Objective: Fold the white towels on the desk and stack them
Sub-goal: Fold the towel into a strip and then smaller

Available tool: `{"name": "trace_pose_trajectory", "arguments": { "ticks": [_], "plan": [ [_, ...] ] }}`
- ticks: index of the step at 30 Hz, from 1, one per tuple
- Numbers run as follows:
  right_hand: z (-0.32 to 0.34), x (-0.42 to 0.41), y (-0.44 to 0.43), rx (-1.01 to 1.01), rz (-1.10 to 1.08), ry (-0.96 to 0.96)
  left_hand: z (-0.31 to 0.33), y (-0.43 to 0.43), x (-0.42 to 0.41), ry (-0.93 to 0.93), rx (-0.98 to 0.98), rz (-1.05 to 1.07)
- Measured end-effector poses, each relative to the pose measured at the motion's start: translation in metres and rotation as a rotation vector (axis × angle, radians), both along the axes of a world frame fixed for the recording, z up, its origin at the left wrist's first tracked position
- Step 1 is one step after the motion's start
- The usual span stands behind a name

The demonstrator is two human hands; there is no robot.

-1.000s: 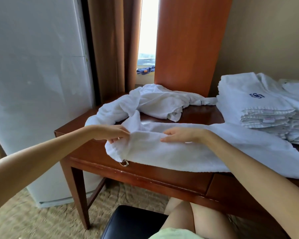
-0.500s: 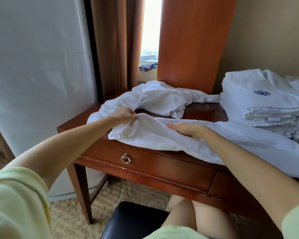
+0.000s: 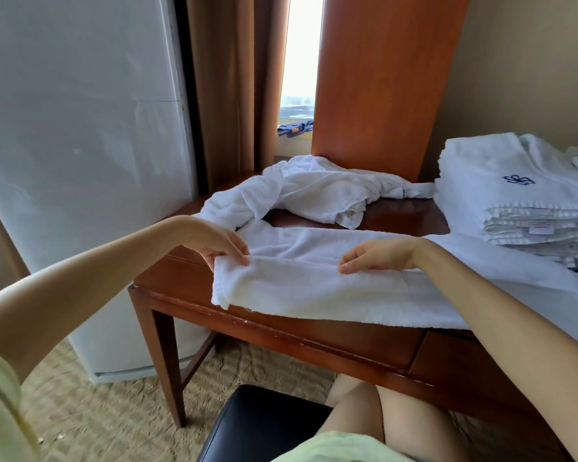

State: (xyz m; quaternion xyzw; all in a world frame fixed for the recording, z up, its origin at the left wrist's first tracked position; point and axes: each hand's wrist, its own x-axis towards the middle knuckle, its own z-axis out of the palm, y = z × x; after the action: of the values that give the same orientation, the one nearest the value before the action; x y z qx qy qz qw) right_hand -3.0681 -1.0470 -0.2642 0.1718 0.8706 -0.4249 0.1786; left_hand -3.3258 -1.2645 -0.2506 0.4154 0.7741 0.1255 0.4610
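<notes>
A long white towel [image 3: 314, 288] lies across the front of the wooden desk [image 3: 314, 338], its near edge hanging over the drawer front. My left hand [image 3: 221, 246] pinches the towel's upper left corner, fingers on top. My right hand [image 3: 377, 256] rests on the towel's fold a little to the right, fingers curled down onto the cloth. A crumpled white towel [image 3: 317, 191] lies behind, at the desk's back left. A stack of folded white towels [image 3: 514, 201] with a blue monogram stands at the right.
A white fridge [image 3: 80, 161] stands left of the desk, brown curtains [image 3: 227, 88] behind it. A wooden panel [image 3: 381, 78] rises at the desk's back. My knees and a black stool [image 3: 254, 425] are below the desk front.
Both hands pulled the towel's left end toward me and laid it flatter; it now hangs over the drawer handle. My left hand moved from the far edge to the near left corner.
</notes>
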Motion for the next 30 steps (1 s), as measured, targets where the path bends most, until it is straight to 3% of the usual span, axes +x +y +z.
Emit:
{"name": "trace_pose_trajectory", "arguments": {
  "ticks": [4,7,9,12,16,20,23,26,30],
  "plan": [
    [-0.015,-0.007,0.0,0.236,-0.087,0.098,-0.011,0.008,-0.007,0.162,0.142,0.093],
    [-0.025,-0.013,0.0,0.331,-0.094,0.175,-0.016,0.009,-0.009,0.263,0.12,0.082],
    [-0.031,-0.015,0.0,0.351,-0.114,0.238,-0.018,0.009,-0.01,0.471,0.185,0.036],
    [-0.041,-0.016,0.0,0.397,-0.165,0.332,-0.022,0.008,-0.011,0.825,0.429,0.042],
    [-0.045,-0.02,-0.005,0.528,-0.162,0.316,-0.041,0.002,-0.005,0.791,0.524,0.04],
    [-0.038,-0.036,-0.029,0.534,-0.109,0.324,-0.065,-0.032,0.008,0.924,0.924,0.236],
    [-0.038,-0.06,-0.058,0.579,-0.032,0.432,-0.094,-0.063,0.026,0.98,1.088,0.272],
    [-0.045,-0.086,-0.089,0.581,0.074,0.547,-0.131,-0.084,0.043,1.044,1.149,0.229],
    [-0.06,-0.114,-0.113,0.486,0.119,0.526,-0.162,-0.078,0.047,1.017,1.099,0.319]
  ]
}}
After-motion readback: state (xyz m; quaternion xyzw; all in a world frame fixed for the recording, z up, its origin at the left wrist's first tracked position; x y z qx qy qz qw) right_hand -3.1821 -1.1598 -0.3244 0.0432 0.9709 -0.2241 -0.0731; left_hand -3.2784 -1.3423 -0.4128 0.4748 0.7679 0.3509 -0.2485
